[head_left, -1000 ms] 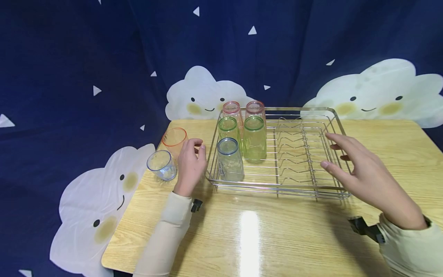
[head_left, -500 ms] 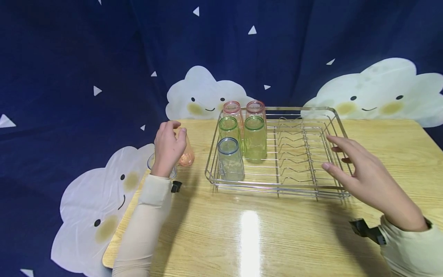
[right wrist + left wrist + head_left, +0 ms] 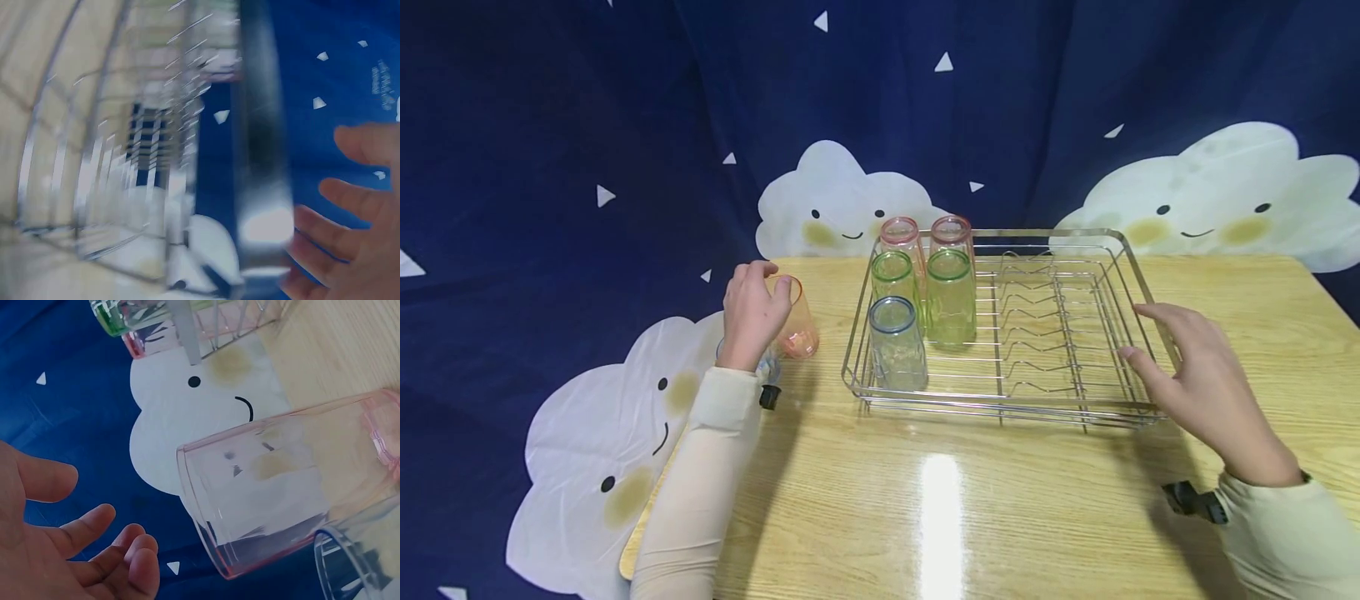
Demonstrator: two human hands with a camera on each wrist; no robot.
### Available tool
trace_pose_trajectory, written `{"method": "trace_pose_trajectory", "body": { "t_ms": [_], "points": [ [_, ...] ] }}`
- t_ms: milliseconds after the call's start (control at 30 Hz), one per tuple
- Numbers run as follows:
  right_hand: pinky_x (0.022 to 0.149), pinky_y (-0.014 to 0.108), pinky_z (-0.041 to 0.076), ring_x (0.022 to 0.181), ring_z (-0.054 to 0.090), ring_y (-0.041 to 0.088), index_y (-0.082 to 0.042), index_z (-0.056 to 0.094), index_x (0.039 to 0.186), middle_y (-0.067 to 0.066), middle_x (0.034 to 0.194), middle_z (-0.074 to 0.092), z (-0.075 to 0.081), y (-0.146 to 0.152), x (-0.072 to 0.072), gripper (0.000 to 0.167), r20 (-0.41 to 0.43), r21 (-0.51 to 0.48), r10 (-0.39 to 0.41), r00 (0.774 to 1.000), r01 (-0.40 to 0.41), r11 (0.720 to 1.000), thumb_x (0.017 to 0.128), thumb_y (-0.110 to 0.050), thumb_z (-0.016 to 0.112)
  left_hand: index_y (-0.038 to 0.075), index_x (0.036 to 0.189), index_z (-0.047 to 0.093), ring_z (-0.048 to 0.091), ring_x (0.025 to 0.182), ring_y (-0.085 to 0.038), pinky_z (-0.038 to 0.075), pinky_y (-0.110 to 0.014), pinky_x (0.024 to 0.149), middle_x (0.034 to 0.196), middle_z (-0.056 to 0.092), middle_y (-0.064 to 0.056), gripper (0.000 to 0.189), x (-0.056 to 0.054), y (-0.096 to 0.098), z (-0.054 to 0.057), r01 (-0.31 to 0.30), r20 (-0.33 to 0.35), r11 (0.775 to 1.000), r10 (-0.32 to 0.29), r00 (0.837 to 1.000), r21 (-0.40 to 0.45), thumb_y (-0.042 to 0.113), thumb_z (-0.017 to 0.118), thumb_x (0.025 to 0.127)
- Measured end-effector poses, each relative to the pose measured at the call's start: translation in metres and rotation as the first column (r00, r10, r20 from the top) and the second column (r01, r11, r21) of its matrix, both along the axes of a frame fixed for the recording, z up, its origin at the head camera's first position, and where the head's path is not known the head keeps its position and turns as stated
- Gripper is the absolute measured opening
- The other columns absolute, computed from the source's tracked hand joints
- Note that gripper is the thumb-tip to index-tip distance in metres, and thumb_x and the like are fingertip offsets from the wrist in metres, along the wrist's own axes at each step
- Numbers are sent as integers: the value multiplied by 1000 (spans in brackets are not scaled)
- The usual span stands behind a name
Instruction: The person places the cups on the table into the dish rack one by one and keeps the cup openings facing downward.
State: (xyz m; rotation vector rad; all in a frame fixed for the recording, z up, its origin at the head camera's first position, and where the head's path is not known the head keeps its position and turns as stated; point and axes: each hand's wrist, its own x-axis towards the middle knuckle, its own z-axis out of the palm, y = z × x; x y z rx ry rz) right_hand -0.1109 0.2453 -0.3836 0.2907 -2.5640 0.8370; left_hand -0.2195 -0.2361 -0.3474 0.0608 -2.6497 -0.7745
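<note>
My left hand hovers above an orange-tinted drinking glass that stands on the table, its wide mouth up. In the left wrist view the fingers are loosely bent and apart from the rim of that glass. A blue-rimmed glass stands beside it, mostly hidden by the hand in the head view. My right hand is at the right side of the wire dish rack, thumb and fingers spread and holding nothing. In the right wrist view the fingertips overlap the rack's metal rim.
On the rack's left side stand two red-tinted glasses, two green glasses and one blue glass. Wavy wire dividers fill its right part. A dark blue cloth with clouds hangs behind the wooden table.
My left hand has gone left from beside the rack to above the orange and blue glasses. The right hand has shifted slightly right.
</note>
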Motion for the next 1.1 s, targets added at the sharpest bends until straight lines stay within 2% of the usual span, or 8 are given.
{"method": "trace_pose_trajectory", "body": {
  "t_ms": [100,200,367,600,867,1100],
  "points": [
    [103,67,27,126,40,55,6,52,134,37,136,49,-10,6,-7,48,-20,-24,-50,999,50,998,92,-12,65,-1,127,59,49,123,-43,36,-53,106,132,56,-23,42,0,0,2,0,-2,1000,0,1000,3,28,51,99],
    [103,68,26,125,38,57,9,50,135,39,134,48,-19,11,-13,49,-2,-46,-92,996,91,995,93,-12,64,-1,127,59,49,123,-43,37,-53,106,132,55,-23,42,0,-1,3,1,2,1000,-1,1000,2,28,51,98],
    [97,71,28,121,39,59,9,42,142,42,136,42,-30,17,-19,56,80,-67,-121,989,127,990,95,-14,60,-1,127,59,49,124,-42,36,-53,107,132,55,-23,42,-1,-3,3,-6,4,1000,6,1000,-4,28,51,98],
    [85,67,36,115,43,56,7,31,150,42,136,40,-37,19,-23,61,187,-79,-143,972,160,984,99,-19,54,-2,128,59,49,121,-44,37,-54,104,129,55,-25,42,-5,-12,4,-9,11,999,9,1000,-32,27,51,98],
    [85,70,39,113,46,60,10,18,153,45,139,37,-40,22,-25,62,291,-24,-146,946,160,987,104,-20,41,-2,130,55,46,121,-45,40,-58,100,132,51,-27,47,-20,-20,4,-15,113,994,27,993,-105,31,46,99],
    [94,73,33,122,38,63,11,18,153,43,137,41,-43,20,-24,57,284,-31,-158,946,174,984,103,-12,33,-5,135,47,39,124,-47,39,-59,101,136,44,-30,56,-34,-23,-1,-12,223,986,50,973,-167,38,45,99]
  ]
}}
